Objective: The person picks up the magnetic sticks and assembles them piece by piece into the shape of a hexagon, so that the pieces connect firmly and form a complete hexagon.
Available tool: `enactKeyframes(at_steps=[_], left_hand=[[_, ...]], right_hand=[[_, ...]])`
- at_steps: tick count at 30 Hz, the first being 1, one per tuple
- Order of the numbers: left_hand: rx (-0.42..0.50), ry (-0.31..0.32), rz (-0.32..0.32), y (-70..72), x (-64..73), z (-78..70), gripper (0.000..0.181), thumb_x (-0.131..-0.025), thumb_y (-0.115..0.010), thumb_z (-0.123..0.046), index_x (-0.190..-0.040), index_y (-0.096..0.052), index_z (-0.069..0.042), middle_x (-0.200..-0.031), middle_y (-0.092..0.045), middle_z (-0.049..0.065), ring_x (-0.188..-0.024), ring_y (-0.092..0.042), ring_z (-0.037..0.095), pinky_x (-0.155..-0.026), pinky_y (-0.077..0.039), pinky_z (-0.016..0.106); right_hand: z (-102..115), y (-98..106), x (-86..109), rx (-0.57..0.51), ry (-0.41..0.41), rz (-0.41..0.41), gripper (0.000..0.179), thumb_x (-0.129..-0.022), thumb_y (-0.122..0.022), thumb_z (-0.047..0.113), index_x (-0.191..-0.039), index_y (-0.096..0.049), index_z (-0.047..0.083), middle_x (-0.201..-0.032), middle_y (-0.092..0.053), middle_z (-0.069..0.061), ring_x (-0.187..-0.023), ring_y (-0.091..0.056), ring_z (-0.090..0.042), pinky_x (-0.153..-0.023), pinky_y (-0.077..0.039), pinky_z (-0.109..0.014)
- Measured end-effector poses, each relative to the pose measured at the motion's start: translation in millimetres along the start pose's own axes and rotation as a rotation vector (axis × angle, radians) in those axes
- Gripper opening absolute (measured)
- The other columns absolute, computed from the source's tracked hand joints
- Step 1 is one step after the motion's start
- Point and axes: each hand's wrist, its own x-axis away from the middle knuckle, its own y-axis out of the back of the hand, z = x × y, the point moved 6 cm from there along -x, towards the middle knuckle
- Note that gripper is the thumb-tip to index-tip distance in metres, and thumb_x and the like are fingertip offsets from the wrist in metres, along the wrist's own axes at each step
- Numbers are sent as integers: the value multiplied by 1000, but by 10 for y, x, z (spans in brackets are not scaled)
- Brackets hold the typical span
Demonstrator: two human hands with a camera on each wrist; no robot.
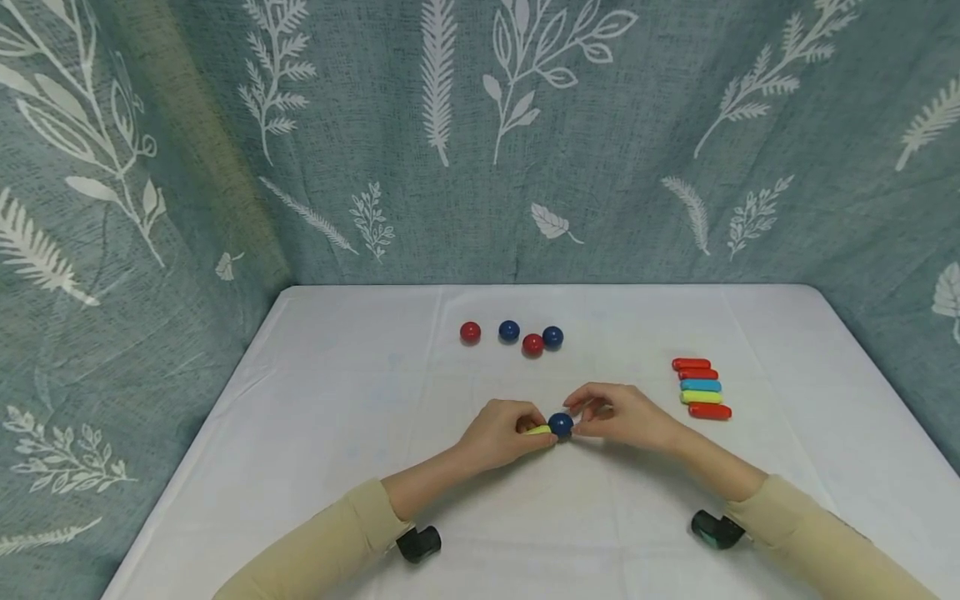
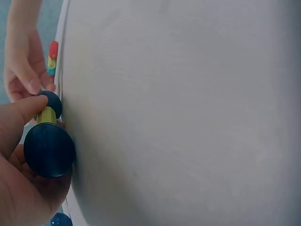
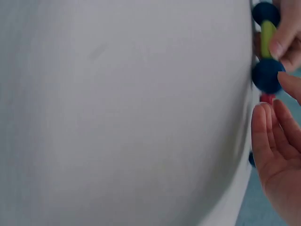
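My left hand [image 1: 504,429] pinches a yellow-green rod [image 3: 268,37] over the middle of the white table. A dark blue ball sits at each end of this rod. One blue ball [image 1: 560,424] faces my right hand; the other blue ball [image 2: 49,150] is by the left palm and hidden by that hand in the head view. My right hand [image 1: 626,414] is beside the outer ball, its fingers loosely bent and spread from the thumb. In the right wrist view that thumb [image 3: 290,85] overlaps the ball's edge, while the other fingertips stand apart from it.
Farther back on the white table [image 1: 337,358] lie two red balls, one alone [image 1: 470,332], and two blue balls, one [image 1: 509,331] between the reds. To the right, several short rods form a column: red ones [image 1: 710,412], a light blue one [image 1: 701,386] and a yellow-green one [image 1: 701,397].
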Motion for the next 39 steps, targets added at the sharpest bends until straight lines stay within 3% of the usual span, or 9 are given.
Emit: enactKeyframes(at_steps=[10,15,22,27,34,39], left_hand=[[27,36,-11,16,60,47,13,-85,-76,-24,-88,-73,-12,-69,-56,-9,-65,-48,7,-60,-40,21],[43,27,-20,21,82,64,12,-86,-75,-23,-89,-73,-11,-69,-55,-8,-66,-48,8,-60,-39,22],[53,35,-27,-5,91,95,15,-86,-75,-23,-93,-73,-10,-73,-58,-8,-68,-49,9,-62,-42,22],[60,41,-23,-13,87,100,17,-86,-75,-24,-95,-73,-9,-74,-58,-8,-69,-50,8,-63,-43,22],[76,38,-1,-24,78,94,23,-86,-75,-26,-102,-73,-9,-76,-59,-9,-71,-51,8,-66,-44,22],[80,31,5,-26,62,101,26,-87,-75,-26,-106,-73,-8,-79,-60,-9,-73,-52,8,-67,-44,22]], right_hand=[[-187,792,247,234,-47,-312,19,-93,-68,17,-110,-70,8,-104,-69,-4,-93,-62,-21,-79,-53,-30],[-409,1156,442,300,-185,-401,25,-96,-65,22,-113,-69,4,-112,-66,-16,-101,-60,-32,-85,-51,-46],[-664,1353,575,283,-367,-381,35,-98,-59,26,-120,-63,-1,-120,-58,-26,-109,-50,-41,-88,-47,-53],[-785,1369,582,265,-407,-341,39,-98,-59,28,-122,-62,-4,-117,-59,-26,-105,-51,-38,-85,-48,-48],[-905,1361,557,157,-465,-307,46,-98,-59,31,-127,-59,-5,-125,-56,-27,-109,-51,-38,-91,-47,-49],[-952,1363,504,144,-472,-297,51,-97,-60,34,-129,-56,-6,-125,-55,-28,-108,-51,-38,-92,-46,-50]])
